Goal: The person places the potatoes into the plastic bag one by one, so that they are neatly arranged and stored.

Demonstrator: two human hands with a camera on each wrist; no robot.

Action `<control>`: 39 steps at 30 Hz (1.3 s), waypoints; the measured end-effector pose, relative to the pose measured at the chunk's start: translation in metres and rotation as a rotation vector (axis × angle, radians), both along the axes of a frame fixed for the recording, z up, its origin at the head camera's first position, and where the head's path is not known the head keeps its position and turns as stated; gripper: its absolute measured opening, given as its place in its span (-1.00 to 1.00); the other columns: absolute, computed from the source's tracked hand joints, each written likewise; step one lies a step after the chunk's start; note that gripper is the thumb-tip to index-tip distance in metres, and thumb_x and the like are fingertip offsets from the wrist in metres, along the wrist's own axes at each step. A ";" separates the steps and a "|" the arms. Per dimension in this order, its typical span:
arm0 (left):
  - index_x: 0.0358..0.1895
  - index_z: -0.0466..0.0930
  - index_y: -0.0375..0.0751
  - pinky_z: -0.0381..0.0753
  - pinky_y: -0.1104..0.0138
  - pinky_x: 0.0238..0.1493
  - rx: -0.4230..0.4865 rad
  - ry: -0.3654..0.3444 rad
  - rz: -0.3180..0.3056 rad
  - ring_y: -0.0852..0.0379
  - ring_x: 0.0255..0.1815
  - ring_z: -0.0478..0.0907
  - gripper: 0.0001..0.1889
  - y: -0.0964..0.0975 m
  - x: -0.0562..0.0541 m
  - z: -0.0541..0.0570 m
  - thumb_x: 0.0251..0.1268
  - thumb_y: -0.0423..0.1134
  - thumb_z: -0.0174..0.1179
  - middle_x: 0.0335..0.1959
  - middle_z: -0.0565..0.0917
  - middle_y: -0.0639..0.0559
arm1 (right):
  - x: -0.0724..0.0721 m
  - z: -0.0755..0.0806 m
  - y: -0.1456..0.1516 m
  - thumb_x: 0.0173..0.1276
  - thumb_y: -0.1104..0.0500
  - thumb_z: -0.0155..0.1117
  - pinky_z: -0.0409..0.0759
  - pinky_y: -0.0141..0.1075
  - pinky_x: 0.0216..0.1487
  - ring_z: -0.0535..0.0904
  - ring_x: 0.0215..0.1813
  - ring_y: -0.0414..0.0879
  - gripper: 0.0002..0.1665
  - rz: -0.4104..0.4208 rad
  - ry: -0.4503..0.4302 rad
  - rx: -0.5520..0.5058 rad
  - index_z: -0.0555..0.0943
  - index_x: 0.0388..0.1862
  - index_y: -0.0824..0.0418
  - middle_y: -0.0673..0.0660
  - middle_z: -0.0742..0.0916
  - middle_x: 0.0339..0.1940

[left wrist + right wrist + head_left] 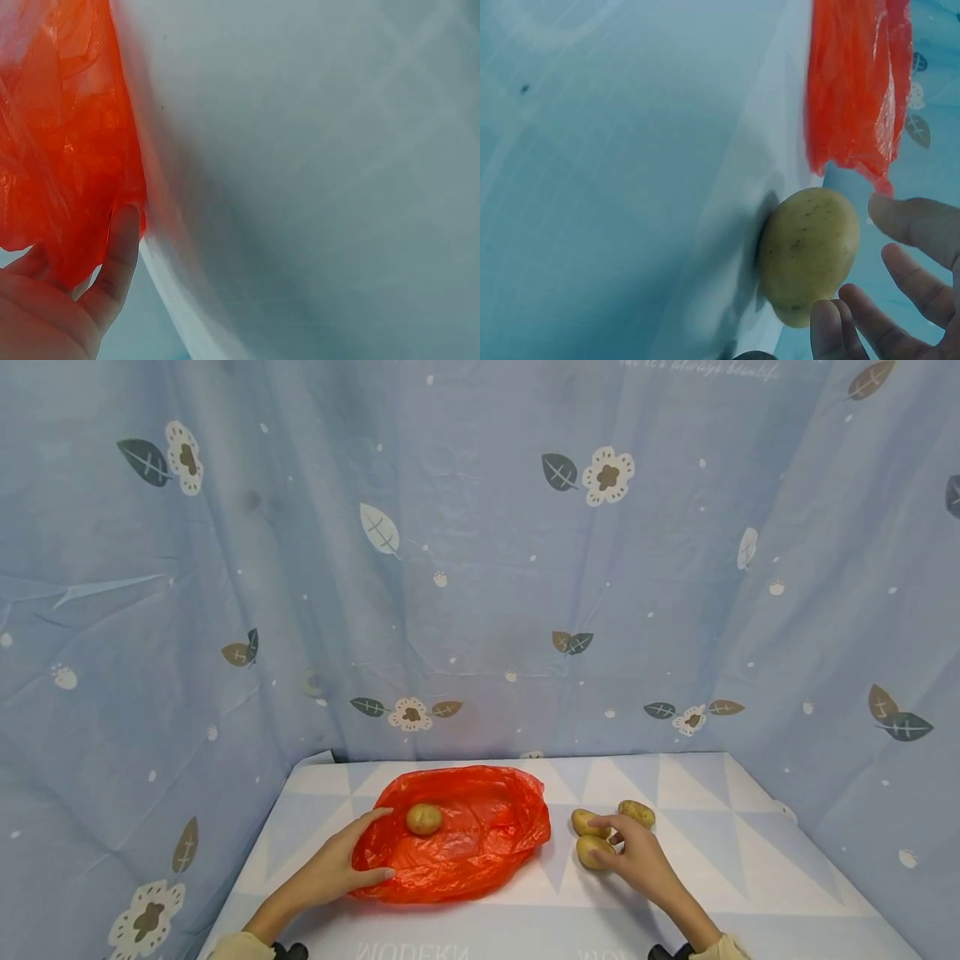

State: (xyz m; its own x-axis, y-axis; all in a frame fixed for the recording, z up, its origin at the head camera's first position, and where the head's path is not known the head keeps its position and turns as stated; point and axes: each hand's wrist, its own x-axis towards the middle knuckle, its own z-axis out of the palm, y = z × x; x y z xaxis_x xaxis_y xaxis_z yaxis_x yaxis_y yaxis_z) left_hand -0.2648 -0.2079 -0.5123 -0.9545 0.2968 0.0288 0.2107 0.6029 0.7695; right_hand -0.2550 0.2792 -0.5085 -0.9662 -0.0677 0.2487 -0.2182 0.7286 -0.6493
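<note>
Left hand point(336, 866), spread wide, gripping nothing, touched the red plastic bag point(442, 883) near the worktop's point(712, 881) far edge; right hand point(642, 858), half-spread, empty, hovered at three potatoes point(590, 852), which a fingertip nudge could have rolled.

A pale blue curtain point(480, 593) hung on the far side and along the left and right, falling in soft vertical folds and creased on the left. Its far part bore a white flower point(608, 476) with a brown center, beside a dark grey leaf point(559, 472) on the left; farther left was a white leaf point(380, 529). White script point(701, 368) ran across the top right, below and left of a brown leaf point(872, 378). Below the curtain spread a tablecloth point(765, 860) patterned with white and pale blue triangles, faint lettering point(412, 952) lining its near part.
</note>
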 end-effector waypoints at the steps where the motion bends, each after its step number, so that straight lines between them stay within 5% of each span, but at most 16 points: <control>1: 0.54 0.28 -0.04 0.67 -0.10 0.12 0.000 -0.003 0.001 -0.26 0.36 0.44 -0.03 0.000 0.000 0.000 0.06 0.07 0.57 0.47 0.40 -0.18 | 0.001 -0.001 0.000 0.11 0.19 0.67 0.68 -0.20 -0.14 0.63 -0.17 -0.12 -0.51 -0.004 -0.003 0.007 0.72 0.05 0.16 0.04 0.76 0.01; 20: 0.54 0.29 -0.08 0.69 -0.08 0.08 0.007 -0.004 -0.003 -0.29 0.34 0.46 -0.02 -0.001 0.002 0.000 0.04 0.03 0.59 0.46 0.41 -0.22 | 0.002 -0.016 0.001 -0.02 0.24 0.72 0.66 -0.22 -0.09 0.63 -0.11 -0.10 -0.45 -0.019 0.001 0.077 0.73 0.00 0.20 0.05 0.76 -0.04; 39: 0.54 0.28 -0.03 0.70 -0.07 0.08 0.023 -0.011 -0.012 -0.25 0.33 0.46 -0.03 -0.002 -0.002 0.000 0.05 0.00 0.59 0.46 0.41 -0.17 | -0.001 -0.020 -0.003 -0.06 -0.06 0.74 0.40 -0.19 -0.21 0.53 -0.24 -0.20 -0.34 -0.061 -0.033 0.175 0.74 0.05 0.08 -0.06 0.77 -0.14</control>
State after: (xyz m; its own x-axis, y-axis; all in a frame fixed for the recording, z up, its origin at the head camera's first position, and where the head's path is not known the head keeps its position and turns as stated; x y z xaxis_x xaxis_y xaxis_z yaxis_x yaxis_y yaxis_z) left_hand -0.2670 -0.2096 -0.5128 -0.9512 0.3076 0.0250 0.2091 0.5828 0.7852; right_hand -0.2562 0.2763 -0.5287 -0.9773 -0.0483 0.2061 -0.1507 0.8425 -0.5172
